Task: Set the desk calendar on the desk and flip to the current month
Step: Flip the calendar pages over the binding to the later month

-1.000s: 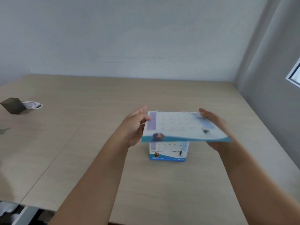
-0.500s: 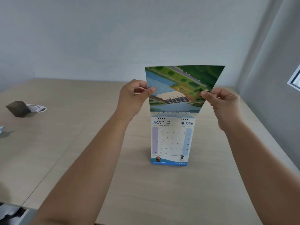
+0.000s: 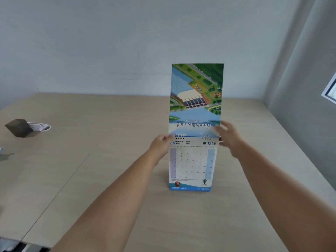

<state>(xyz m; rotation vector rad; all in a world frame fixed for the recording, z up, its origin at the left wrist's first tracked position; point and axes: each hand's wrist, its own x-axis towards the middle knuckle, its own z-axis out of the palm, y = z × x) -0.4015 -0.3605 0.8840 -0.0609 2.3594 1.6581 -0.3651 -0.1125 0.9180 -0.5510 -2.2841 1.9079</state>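
Note:
The desk calendar [image 3: 191,166] stands upright on the wooden desk [image 3: 109,179], its June page facing me. One flipped page [image 3: 197,95] rises straight up from the spiral binding and shows an upside-down picture of a dam. My left hand [image 3: 161,143] grips the calendar's left edge at the binding. My right hand [image 3: 228,136] is blurred at the right edge by the binding. Its fingers are spread, and the thumb touches the lower corner of the raised page.
A dark angular holder [image 3: 20,127] with a white item [image 3: 41,126] beside it sits at the desk's far left. A grey wall runs behind the desk, a window frame [image 3: 330,90] shows at the right, and the desk's front edge is at lower left.
The page went from flat over the calendar to lifted, then fully upright. Both hands slid from the page's upper corners down to the binding, and the right hand let go its pinch.

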